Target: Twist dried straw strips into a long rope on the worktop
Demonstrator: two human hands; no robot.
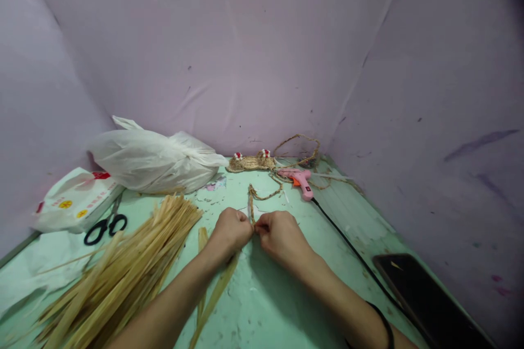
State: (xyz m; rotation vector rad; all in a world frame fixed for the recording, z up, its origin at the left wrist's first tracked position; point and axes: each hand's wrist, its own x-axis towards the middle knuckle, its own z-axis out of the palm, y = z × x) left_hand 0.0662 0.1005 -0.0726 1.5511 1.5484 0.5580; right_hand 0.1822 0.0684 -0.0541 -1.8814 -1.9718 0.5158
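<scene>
My left hand (pixel 230 230) and my right hand (pixel 279 233) meet knuckle to knuckle over the green table (pixel 266 305). Both are closed in a pinch on the near end of a thin braided straw rope (pixel 252 199). The rope runs away from my fingers toward the back of the table and curls to the right. Loose flat straw strips (pixel 213 297) trail from under my left hand toward me. A big bundle of straw strips (pixel 123 267) lies just left of my left forearm.
At the back sit a woven straw piece with small red-and-white flowers (pixel 250 162), a rope loop (pixel 301 148) and a pink glue gun (pixel 301 179) with a black cord (pixel 347 245). White plastic bags (pixel 151 161), black scissors (pixel 105 226), a dark phone (pixel 426 300) at right. Purple walls enclose the table.
</scene>
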